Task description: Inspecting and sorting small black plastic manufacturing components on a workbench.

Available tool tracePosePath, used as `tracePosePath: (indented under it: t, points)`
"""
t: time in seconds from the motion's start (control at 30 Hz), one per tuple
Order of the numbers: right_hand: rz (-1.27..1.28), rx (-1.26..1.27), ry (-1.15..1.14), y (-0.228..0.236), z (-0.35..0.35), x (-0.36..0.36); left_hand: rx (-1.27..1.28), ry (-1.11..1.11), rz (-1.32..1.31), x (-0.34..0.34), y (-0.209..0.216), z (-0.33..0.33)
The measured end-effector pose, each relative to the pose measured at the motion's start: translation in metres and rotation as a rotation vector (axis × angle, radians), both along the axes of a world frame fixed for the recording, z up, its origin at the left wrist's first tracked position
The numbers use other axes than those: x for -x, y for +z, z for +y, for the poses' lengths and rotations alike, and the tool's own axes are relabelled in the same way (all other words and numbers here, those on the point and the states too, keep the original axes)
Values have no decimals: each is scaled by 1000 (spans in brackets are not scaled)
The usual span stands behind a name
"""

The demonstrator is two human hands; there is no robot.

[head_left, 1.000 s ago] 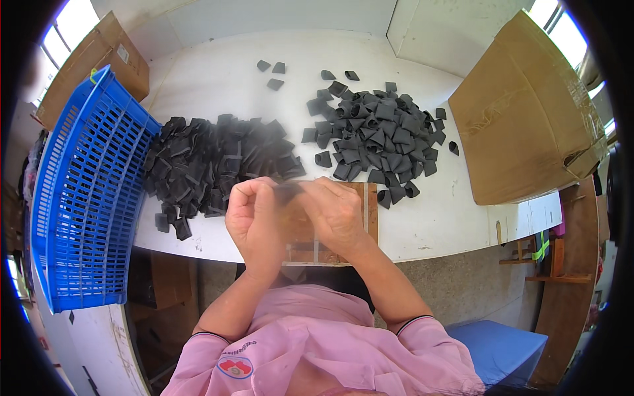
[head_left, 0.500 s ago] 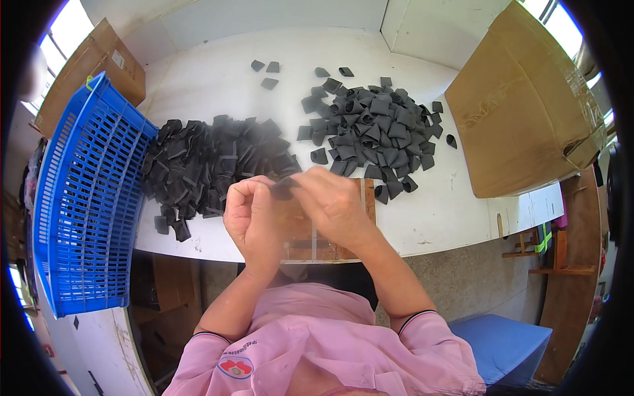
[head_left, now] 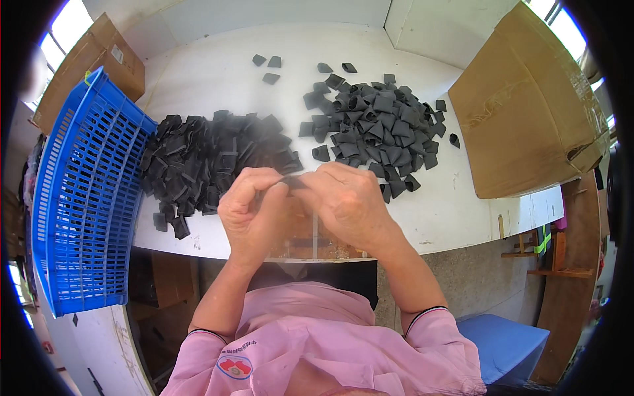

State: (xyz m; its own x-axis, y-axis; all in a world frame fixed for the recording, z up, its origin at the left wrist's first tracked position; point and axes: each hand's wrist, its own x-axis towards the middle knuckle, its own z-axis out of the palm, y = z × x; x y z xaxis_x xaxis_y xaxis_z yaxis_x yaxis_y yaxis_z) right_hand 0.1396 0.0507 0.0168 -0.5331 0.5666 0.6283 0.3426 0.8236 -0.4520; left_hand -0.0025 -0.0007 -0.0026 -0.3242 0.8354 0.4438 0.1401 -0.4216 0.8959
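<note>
Over the near edge of the table my left hand (head_left: 249, 208) and my right hand (head_left: 349, 203) meet, both closed. Between their fingertips is a small black piece of sheet material (head_left: 290, 182), mostly covered by the fingers and a little blurred. A brown wooden board (head_left: 302, 245) lies under the hands. Left of centre spreads a heap of flatter black pieces (head_left: 198, 158), close to my left hand. Beyond my right hand lies a heap of dark grey tube-like pieces (head_left: 389, 129), some showing open ends.
A blue plastic basket (head_left: 89, 198) leans at the left, with a cardboard box (head_left: 119, 56) behind it. A large cardboard box (head_left: 522, 112) stands at the right. Several loose dark pieces (head_left: 271, 78) lie farther back on the white table (head_left: 218, 72). Lower right is a blue covered surface (head_left: 505, 343).
My right hand has moved slightly right and turned, with its knuckles higher. My left hand has shifted a little left. The black piece stays between the fingertips.
</note>
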Motion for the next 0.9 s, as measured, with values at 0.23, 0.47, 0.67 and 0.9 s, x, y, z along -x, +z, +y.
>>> tracePosePath:
  t: [0.23, 0.47, 0.67, 0.9]
  points:
    - [289, 37, -21, -39, -9, 15, -133, 75, 439, 9, -1, -3]
    - [222, 226, -41, -21, -14, 2, 167, -99, 389, 18, -3, -1]
    - [30, -7, -102, -12, -3, 8, 393, -263, 182, 23, 3, 3]
    - [287, -64, -144, -34, -6, 22, 396, -364, 61, 26, -6, -4]
